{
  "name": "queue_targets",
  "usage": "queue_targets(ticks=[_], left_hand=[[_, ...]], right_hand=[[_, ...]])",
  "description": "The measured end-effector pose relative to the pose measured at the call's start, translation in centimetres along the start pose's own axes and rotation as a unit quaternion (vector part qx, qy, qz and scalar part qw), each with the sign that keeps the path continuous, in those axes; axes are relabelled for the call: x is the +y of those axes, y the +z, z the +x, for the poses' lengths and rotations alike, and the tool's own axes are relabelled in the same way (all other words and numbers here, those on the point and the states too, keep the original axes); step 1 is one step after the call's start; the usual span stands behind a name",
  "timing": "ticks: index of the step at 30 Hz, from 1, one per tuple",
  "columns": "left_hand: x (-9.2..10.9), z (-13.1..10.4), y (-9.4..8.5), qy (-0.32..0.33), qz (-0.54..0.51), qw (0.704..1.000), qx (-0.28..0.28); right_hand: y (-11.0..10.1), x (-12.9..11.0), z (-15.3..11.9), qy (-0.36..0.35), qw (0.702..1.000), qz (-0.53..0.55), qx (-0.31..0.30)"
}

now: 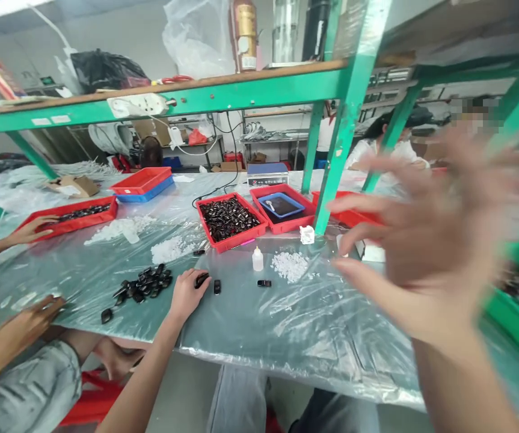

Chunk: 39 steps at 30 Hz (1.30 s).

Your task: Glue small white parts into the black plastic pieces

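My left hand (189, 293) rests on the table with its fingers closed around a small glossy black plastic piece (201, 279). Just right of it lies a second black piece (217, 287), and another (264, 283) sits farther right. To the left is a loose pile of black pieces (146, 282). Raised close to the camera, my right hand (426, 240) is blurred, its thumb and fingers spread apart with nothing visible held. A small white dropper bottle (258, 259) stands upright between the hands, beside a heap of tiny white parts (290, 266).
A red tray (241, 242) full of black pieces stands behind, next to a red tray (286, 227) holding a blue one. A green post (338, 150) rises from the table. At left, a co-worker's hand (38, 230) touches another red tray (67, 226). A green bin (518, 319) is at right.
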State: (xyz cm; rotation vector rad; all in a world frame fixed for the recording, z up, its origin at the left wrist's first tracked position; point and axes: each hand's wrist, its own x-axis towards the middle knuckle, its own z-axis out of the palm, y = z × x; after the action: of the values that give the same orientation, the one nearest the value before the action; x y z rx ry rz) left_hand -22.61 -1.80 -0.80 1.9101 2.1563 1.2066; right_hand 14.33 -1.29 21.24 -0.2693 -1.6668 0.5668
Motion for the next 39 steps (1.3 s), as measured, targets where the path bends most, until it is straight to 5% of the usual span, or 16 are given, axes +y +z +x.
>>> queue_targets(ticks=[4, 7, 10, 13, 18, 25, 30, 39], left_hand=[[3.7, -0.2, -0.2, -0.060, -0.185, 0.980, 0.036], [7.8, 0.1, 0.4, -0.119, -0.372, 0.920, 0.001], [11.3, 0.8, 1.7, -0.147, -0.486, 0.859, -0.069], [13.6, 1.4, 3.2, -0.149, -0.525, 0.827, -0.135], [16.3, 2.5, 6.0, -0.098, -0.519, 0.834, -0.158], [17.9, 4.5, 8.1, -0.009, -0.444, 0.895, -0.042], [18.0, 4.3, 9.0, 0.006, -0.440, 0.897, -0.052], [16.4, 1.7, 9.4, -0.006, -0.453, 0.886, -0.101]], right_hand=[[4.0, 5.9, -4.6, 0.138, 0.974, -0.132, -0.121], [6.4, 10.1, -7.5, 0.195, 0.955, -0.106, -0.196], [7.6, 12.1, -8.7, 0.232, 0.949, -0.082, -0.196], [7.2, 13.0, -8.6, 0.266, 0.946, -0.063, -0.175], [4.8, 14.4, -8.3, 0.318, 0.939, 0.004, -0.131], [2.0, 17.0, -9.7, 0.367, 0.929, 0.052, 0.007], [1.6, 17.7, -10.5, 0.418, 0.895, 0.112, 0.105], [2.2, 16.8, -10.9, 0.460, 0.867, 0.158, 0.110]])
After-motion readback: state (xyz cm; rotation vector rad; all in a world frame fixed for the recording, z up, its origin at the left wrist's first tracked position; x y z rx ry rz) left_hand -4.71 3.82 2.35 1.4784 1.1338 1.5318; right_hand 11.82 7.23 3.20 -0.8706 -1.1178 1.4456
